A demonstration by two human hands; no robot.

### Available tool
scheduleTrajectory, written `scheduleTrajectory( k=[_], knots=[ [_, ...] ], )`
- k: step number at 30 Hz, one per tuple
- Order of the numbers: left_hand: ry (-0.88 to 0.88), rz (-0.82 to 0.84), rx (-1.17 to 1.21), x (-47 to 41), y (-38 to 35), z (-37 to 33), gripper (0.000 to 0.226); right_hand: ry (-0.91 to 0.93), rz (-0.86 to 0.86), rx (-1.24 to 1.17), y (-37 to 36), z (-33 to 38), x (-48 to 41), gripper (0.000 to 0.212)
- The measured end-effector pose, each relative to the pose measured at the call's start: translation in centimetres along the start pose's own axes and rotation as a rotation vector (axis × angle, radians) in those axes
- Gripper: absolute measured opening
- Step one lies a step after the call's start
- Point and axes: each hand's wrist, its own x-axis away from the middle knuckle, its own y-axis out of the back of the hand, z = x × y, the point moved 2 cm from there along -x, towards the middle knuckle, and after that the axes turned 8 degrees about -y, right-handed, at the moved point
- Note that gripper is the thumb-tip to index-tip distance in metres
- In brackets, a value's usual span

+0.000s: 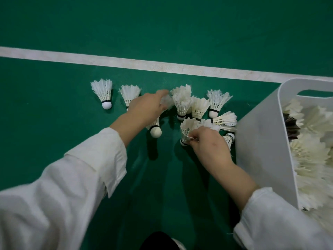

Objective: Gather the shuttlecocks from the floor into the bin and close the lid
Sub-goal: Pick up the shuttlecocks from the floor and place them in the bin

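The right hand (209, 143) pinches one shuttlecock (186, 130) by its feathers, just left of the white bin (261, 134), which stands beside that hand and already holds many. The left hand (146, 107), farther out, closes on blurred feathers, with a cork-down shuttlecock under it. Beyond, loose shuttlecocks (182, 101) lie clustered on the green floor (162, 33), two off to the left, so the right hand is nearer the bin.

No text, label, brand or number can be read anywhere: the shuttlecocks (182, 101) carry only plain black bands at their corks, the bin (261, 141) is bare white, and the floor (162, 24) bears just a white line (126, 62), unlettered
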Motion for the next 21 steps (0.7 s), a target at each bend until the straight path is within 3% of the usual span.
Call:
scheduleTrajectory(
  k=[3,8,13,18,21],
  knots=[
    [0.019,-0.063,0.005,0.6,-0.2,0.0,0.028,-0.002,-0.019,0.029,-0.2,-0.4,0.0,0.015],
    [0.034,-0.128,0.02,4.0,1.4,0.0,0.029,0.109,-0.017,0.068,0.1,-0.3,0.6,0.015],
    [0.038,-0.219,0.121,8.9,4.7,-1.8,0.032,0.262,-0.059,-0.058,5.6,1.3,2.4,0.022],
    [-0.129,-0.33,0.233,12.9,7.8,-7.6,0.027,0.374,-0.062,-0.068,14.9,-0.7,6.3,0.018],
    [-0.283,-0.374,0.26,14.6,9.0,-12.2,0.023,0.309,-0.106,-0.132,19.8,-5.3,9.5,0.007]
  ],
)
